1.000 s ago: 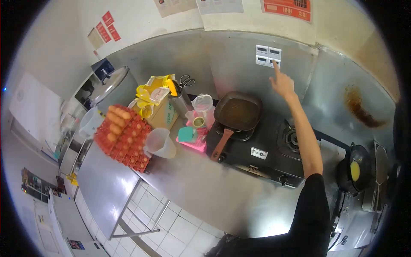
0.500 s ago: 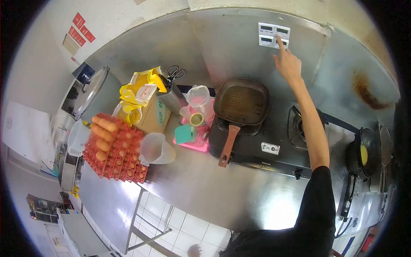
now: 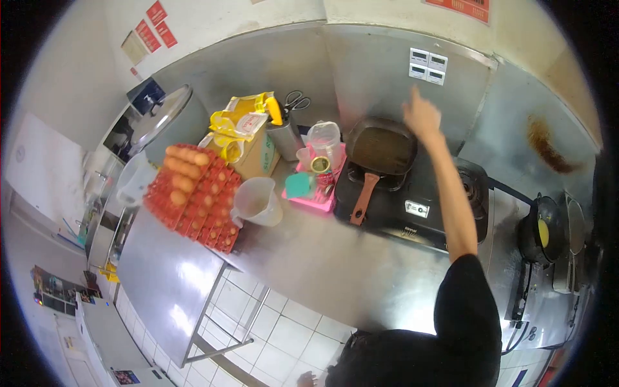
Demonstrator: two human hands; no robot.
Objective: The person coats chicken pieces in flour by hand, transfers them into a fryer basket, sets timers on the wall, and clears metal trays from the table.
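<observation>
My right hand (image 3: 423, 116) is raised in front of the steel wall panel, index finger stretched upward and holding nothing; motion blurs it a little. Just above its fingertip, apart from it, several small white digital timers (image 3: 427, 66) are fixed to the wall. Left of the forearm, a square grill pan (image 3: 382, 149) with a brown handle rests on the black gas stove (image 3: 416, 222). At the bottom edge, part of my left hand (image 3: 307, 379) shows low over the floor, fingers apart, touching nothing visible.
Stacked red egg trays (image 3: 193, 203) with eggs stand left on the steel counter. Nearby are a clear plastic jug (image 3: 256, 202), a pink tray (image 3: 314, 203) with containers, and a cardboard box (image 3: 261, 155). A black frying pan (image 3: 541, 238) holds something yellow at the right.
My right index finger has come off the timers, and the hand has lowered away from the wall. The camera view has shifted, moving the counter items rightward.
</observation>
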